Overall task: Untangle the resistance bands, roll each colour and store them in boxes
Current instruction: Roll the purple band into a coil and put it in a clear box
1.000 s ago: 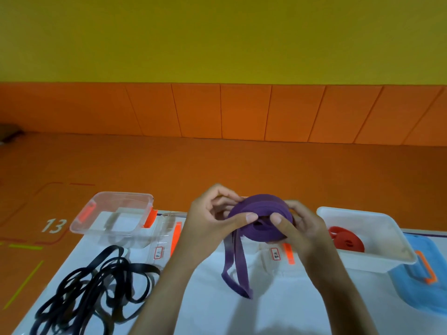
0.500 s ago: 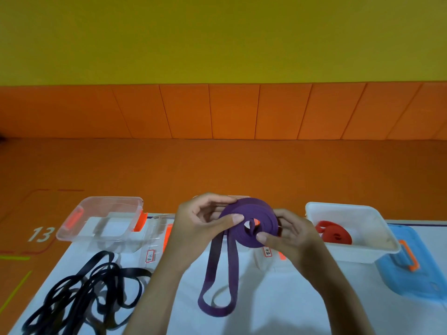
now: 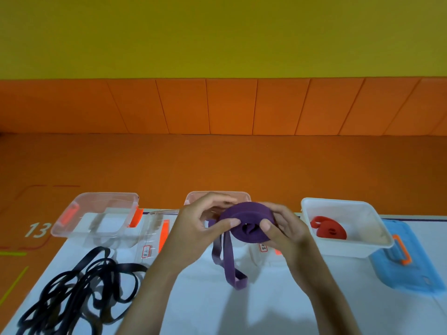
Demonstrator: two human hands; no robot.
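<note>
A purple resistance band (image 3: 246, 221) is mostly wound into a thick roll held above the white mat. My left hand (image 3: 200, 228) grips its left side, thumb on the front. My right hand (image 3: 285, 228) grips its right side. A short purple loop (image 3: 229, 264) hangs from the roll down to the mat. A tangled black band (image 3: 79, 288) lies on the mat at the lower left. A rolled red band (image 3: 330, 229) sits in the white box (image 3: 372, 238) at the right. An empty clear box (image 3: 79, 213) stands at the left; another clear box (image 3: 217, 195) is behind my hands.
A blue lid (image 3: 411, 267) with an orange handle lies right of the white box. Clear lids (image 3: 154, 238) with orange clips lie between the boxes. The white mat (image 3: 266, 310) covers an orange floor, with an orange padded wall behind.
The roll has been wound further and the hanging purple loop has become shorter. The camera view has shifted a little.
</note>
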